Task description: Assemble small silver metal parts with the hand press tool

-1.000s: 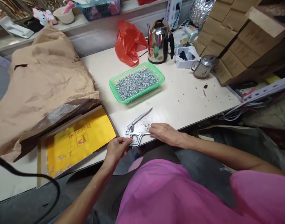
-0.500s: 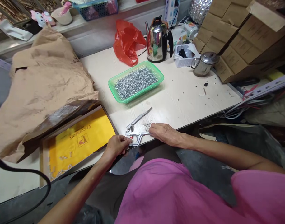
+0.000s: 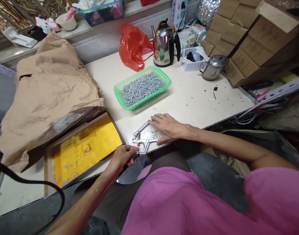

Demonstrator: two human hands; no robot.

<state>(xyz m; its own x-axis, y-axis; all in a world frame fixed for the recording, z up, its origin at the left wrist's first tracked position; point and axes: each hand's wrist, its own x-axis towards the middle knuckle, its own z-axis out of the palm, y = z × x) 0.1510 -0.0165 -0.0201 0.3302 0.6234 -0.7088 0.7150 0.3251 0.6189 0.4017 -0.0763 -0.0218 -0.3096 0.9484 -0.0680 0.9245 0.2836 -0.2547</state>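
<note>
A silver hand tool (image 3: 145, 141) with two handles, a coil spring and a small red part lies on the table near its front edge. My right hand (image 3: 167, 128) is spread over the two handles, fingers on the upper one and thumb by the lower one. At the tool's left end, my left hand (image 3: 126, 154) is closed in a pinch; what is between the fingertips is too small to make out. Behind the tool sits a green basket (image 3: 118, 97) full of small metal springs or screws. Short light pieces lie on a yellow sheet (image 3: 90, 140) in a shallow box at left.
Brown paper (image 3: 51, 85) covers the left side. At the back are a red bag (image 3: 131, 45), a kettle (image 3: 161, 49), a white basket (image 3: 192, 63) and a metal cup (image 3: 213, 70). Cardboard boxes (image 3: 259, 42) are stacked at right. Small scraps lie on the table (image 3: 196, 107).
My right hand has moved up and left from the lower handle's end, opening over both handles. My left hand stays pinched at the tool's left end.
</note>
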